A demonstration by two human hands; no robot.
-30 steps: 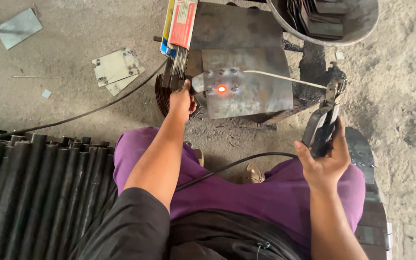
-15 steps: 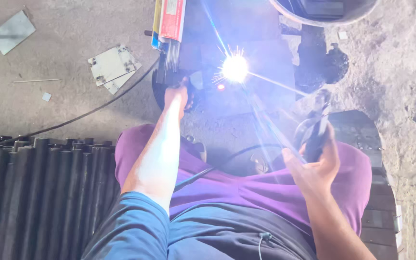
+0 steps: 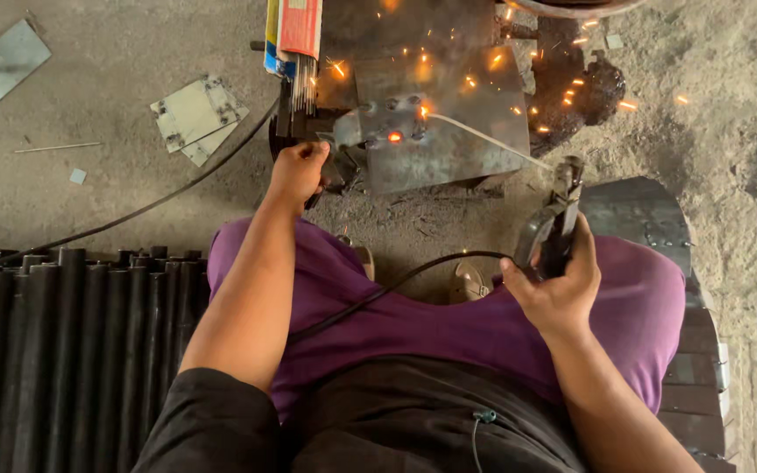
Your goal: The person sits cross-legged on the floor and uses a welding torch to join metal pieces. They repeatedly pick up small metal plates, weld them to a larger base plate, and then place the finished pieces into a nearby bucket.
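- Hands at work over a floor-level weld: the right hand (image 3: 562,285) is clenched round the dark grip of an electrode holder (image 3: 552,229), while the left hand (image 3: 295,171) is closed on the near left edge of a small steel workpiece (image 3: 357,131), pinning it in place.
- A thin welding rod (image 3: 492,140) runs from the holder's clamp up and to the left, its long axis on a shallow diagonal, its tip meeting the grey steel plate (image 3: 431,131) just beside a glowing orange spot (image 3: 393,137); sparks hang in the air above the plate.
- Judged from its slimness, the rod looks light and a little whippy, and hot toward the tip; the insulated grip low on the holder looks like the only safe place to take hold.
- By its look, the plate is stiff and heavy, with hard edges and fresh heat around the weld; a bare hand is best kept at the cool outer edge, well clear of the glow.
- A black cable (image 3: 378,293) trails from the holder across the person's purple-clad lap.
- A packet of spare rods (image 3: 295,35) stands at the plate's left corner, rods pointing down toward the left hand.
- Black tubes (image 3: 63,342) lie packed side by side at the person's left, and flat metal offcuts (image 3: 194,114) rest on the concrete floor (image 3: 89,193).
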